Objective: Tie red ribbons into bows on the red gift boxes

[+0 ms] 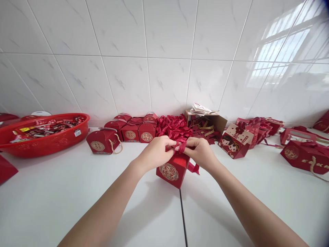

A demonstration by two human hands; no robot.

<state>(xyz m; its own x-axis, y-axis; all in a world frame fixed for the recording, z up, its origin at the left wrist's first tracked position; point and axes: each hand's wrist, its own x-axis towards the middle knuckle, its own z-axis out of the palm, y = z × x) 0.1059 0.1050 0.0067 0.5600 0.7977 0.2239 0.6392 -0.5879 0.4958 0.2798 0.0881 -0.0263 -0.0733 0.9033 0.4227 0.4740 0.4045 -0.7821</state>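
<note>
A red gift box [169, 171] with a round gold emblem stands on the white table, turned with one corner toward me. Over its top, my left hand [163, 149] pinches a dark red ribbon [182, 147] from the left side. From the right, my right hand [200, 151] grips the same ribbon between thumb and fingers. One ribbon tail [194, 168] hangs down beside the box on the right. My fingers hide most of the box's top and part of the ribbon loop.
Behind the box lies a heap of red ribbons [172, 128], with several red boxes [131, 132] to its left. An open cardboard box [218, 123] holds strips. At far left stands a red basket [51, 142] of sweets; more gift boxes [235, 140] are at right. A tiled wall [169, 82] backs the table.
</note>
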